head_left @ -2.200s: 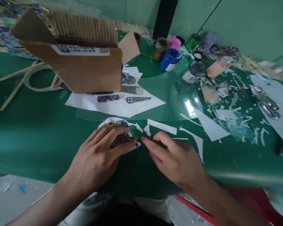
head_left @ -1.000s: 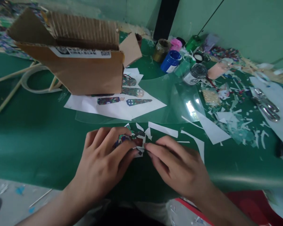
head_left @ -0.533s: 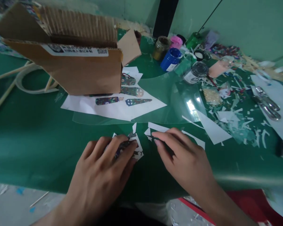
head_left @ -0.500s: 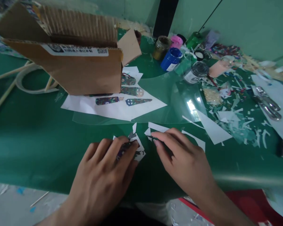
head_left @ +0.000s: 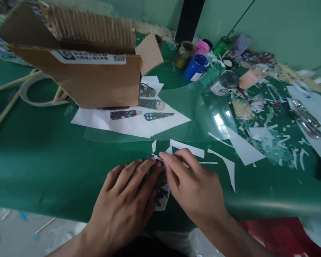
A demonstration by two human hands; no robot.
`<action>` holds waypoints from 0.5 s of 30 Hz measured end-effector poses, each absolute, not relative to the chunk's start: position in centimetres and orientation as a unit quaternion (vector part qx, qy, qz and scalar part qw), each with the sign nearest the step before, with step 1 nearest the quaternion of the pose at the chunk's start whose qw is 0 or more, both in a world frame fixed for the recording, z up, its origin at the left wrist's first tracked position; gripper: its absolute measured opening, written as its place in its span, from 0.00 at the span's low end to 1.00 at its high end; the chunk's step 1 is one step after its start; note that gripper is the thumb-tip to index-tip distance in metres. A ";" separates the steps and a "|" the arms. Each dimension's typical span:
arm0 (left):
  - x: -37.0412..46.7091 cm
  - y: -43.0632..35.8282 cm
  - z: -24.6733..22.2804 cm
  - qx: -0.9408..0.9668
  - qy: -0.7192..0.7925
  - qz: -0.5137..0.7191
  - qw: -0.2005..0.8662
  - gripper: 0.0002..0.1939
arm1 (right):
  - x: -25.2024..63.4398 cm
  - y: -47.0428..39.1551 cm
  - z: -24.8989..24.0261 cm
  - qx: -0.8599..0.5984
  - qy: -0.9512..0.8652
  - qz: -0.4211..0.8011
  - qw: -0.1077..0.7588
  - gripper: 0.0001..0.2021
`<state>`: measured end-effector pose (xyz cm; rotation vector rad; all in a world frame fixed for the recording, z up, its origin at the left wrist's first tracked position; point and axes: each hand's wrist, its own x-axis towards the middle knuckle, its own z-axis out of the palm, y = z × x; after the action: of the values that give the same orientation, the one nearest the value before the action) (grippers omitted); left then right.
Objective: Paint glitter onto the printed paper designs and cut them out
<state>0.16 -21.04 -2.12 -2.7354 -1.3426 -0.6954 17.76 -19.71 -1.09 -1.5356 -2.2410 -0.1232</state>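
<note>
On the green table, under the fingers of my left hand [head_left: 128, 196], lies a white paper piece with a dark pattern [head_left: 162, 194]. My left fingertips are bent and pressed onto its upper part, holding it. My right hand [head_left: 194, 182] is pinched at the top of this piece, its fingertips touching the left ones. A narrow white edge of paper shows between the two hands; what exactly the right fingers grip is mostly hidden. Around them lie a white paper strip [head_left: 187, 148] and a small paper scrap [head_left: 154, 146].
A cardboard box [head_left: 104, 82] stands at back left on a white sheet [head_left: 117, 130] with patterned cutouts. Behind are paint jars, including a blue jar [head_left: 196, 67]. Nail clippers [head_left: 307, 119] and many scraps lie at right. A clear plastic sheet [head_left: 192, 125] lies beyond my hands.
My right hand has moved left until its fingertips meet my left hand. The patterned paper has turned, so more of it shows below my left fingers. A thin strip now shows beside my right hand.
</note>
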 end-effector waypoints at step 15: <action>0.2 -21.1 -2.5 -0.868 -0.432 -0.243 -0.006 0.18 | 17.5 -19.8 -1.3 -0.557 -0.804 -0.067 0.199 0.11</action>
<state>0.16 -21.11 -2.47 -2.7378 -1.3633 -0.7662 17.47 -19.83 -1.29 -1.5569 -2.2484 -0.1886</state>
